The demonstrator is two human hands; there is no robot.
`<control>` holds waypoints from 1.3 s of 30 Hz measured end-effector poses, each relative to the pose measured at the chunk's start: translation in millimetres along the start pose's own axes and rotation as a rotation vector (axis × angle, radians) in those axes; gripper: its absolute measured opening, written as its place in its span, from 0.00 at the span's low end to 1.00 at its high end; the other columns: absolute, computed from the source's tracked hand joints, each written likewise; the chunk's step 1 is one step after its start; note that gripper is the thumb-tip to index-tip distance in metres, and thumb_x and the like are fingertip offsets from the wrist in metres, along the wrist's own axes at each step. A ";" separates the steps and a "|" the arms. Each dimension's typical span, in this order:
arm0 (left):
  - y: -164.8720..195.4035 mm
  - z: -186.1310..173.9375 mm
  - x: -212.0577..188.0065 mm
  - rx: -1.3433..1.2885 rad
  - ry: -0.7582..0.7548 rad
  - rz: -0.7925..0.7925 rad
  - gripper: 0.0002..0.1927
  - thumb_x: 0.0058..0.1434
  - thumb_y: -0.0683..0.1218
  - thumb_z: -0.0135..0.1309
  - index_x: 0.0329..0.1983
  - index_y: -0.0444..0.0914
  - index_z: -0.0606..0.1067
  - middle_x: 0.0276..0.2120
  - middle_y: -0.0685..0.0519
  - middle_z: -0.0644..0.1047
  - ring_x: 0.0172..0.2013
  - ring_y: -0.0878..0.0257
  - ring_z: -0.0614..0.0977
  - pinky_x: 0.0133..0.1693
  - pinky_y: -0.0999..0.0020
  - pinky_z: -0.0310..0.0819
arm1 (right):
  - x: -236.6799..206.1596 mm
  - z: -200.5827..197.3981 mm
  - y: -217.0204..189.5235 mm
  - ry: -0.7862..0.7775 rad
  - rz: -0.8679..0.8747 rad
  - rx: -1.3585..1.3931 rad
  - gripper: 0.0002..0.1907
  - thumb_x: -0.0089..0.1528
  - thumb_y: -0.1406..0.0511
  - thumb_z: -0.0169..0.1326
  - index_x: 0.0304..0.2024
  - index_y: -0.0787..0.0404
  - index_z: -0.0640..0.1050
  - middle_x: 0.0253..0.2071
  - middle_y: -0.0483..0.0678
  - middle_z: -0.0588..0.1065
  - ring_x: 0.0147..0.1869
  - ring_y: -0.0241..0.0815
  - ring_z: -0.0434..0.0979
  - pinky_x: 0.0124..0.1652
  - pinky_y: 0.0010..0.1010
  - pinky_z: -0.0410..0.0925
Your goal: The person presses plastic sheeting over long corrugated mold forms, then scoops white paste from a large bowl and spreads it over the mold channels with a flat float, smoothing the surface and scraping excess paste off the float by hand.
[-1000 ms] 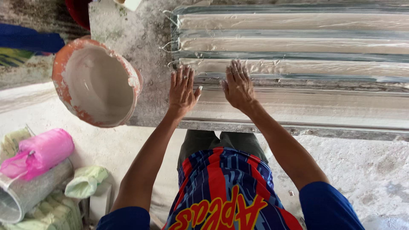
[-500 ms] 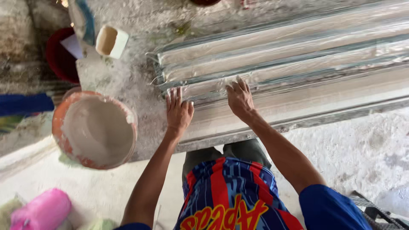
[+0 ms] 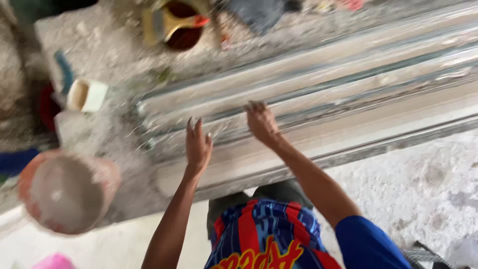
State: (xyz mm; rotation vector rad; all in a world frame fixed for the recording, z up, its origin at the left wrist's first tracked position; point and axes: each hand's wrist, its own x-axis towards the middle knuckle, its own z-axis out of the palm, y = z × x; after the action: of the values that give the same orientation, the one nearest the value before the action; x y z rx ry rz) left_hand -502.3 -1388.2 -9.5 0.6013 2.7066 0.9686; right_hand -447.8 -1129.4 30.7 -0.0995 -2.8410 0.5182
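Left hand (image 3: 198, 145) and right hand (image 3: 261, 122) lie flat on the wet moulding (image 3: 318, 99) along the bench — fingers together, gripping nothing. Risk: uneven pressure would dent the soft surface — bucket (image 3: 67, 192) sits near the left elbow.

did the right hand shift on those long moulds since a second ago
Cannot tell for sure: the head camera swung, blurring everything. The right hand lies flat on the long grey moulds, beside the left hand, about as before.
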 end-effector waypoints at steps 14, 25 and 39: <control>191.8 60.7 40.6 -0.156 -0.176 -0.392 0.45 0.62 0.43 0.53 0.79 0.41 0.45 0.74 0.39 0.60 0.56 0.46 0.80 0.58 0.50 0.78 | 27.6 -111.2 328.3 0.173 0.472 0.034 0.10 0.64 0.62 0.58 0.30 0.59 0.79 0.27 0.57 0.75 0.27 0.56 0.77 0.27 0.46 0.69; 188.9 53.8 17.0 -0.043 0.098 -0.252 0.55 0.57 0.44 0.63 0.80 0.37 0.41 0.74 0.34 0.54 0.62 0.36 0.72 0.57 0.51 0.76 | 158.0 -178.5 509.7 0.245 0.951 0.193 0.29 0.64 0.58 0.64 0.59 0.69 0.69 0.57 0.61 0.72 0.61 0.59 0.72 0.61 0.47 0.65; 169.4 84.5 49.7 0.019 0.151 -0.078 0.39 0.66 0.46 0.56 0.75 0.35 0.52 0.71 0.31 0.60 0.66 0.37 0.67 0.65 0.43 0.65 | 53.7 -168.0 324.8 0.633 0.365 0.475 0.18 0.73 0.66 0.62 0.57 0.70 0.71 0.48 0.55 0.75 0.45 0.45 0.75 0.42 0.34 0.72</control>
State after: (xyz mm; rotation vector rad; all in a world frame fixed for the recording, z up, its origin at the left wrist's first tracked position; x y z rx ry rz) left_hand -467.8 -1200.1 32.3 0.4379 2.8502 1.0078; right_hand -449.3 -763.1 79.7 -0.5820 -2.0308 1.0100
